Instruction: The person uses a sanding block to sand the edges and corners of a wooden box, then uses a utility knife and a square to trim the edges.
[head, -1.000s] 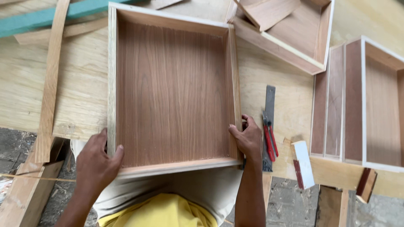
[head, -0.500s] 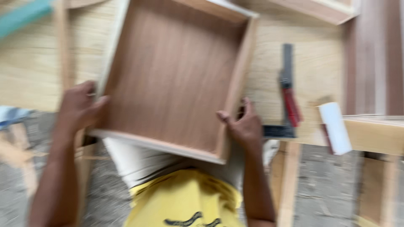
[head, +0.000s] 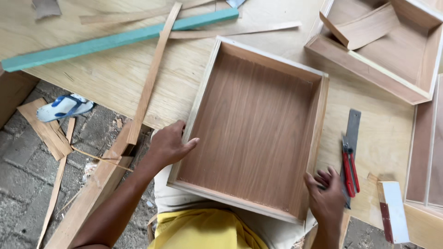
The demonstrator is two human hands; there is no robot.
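A shallow wooden drawer box (head: 251,124) with a reddish-brown veneer bottom lies tilted on a plywood sheet (head: 115,78), its near end over my lap. My left hand (head: 170,144) grips the box's left wall, thumb inside. My right hand (head: 326,199) rests at the box's near right corner, fingers spread against the outer wall. Just right of it lie a red-handled cutter (head: 349,167) and a metal ruler (head: 352,133).
Another drawer box (head: 378,50) sits at the far right with a loose board in it, and more boxes (head: 427,157) stand on the right edge. A teal wooden bar (head: 115,39), thin wood strips (head: 150,78), a white block (head: 393,210) and a sandal (head: 64,106) on the brick floor.
The box has been turned clockwise and shifted right. My left hand moved up along the left wall, and my right hand slid to the near right corner. The view shifted left.
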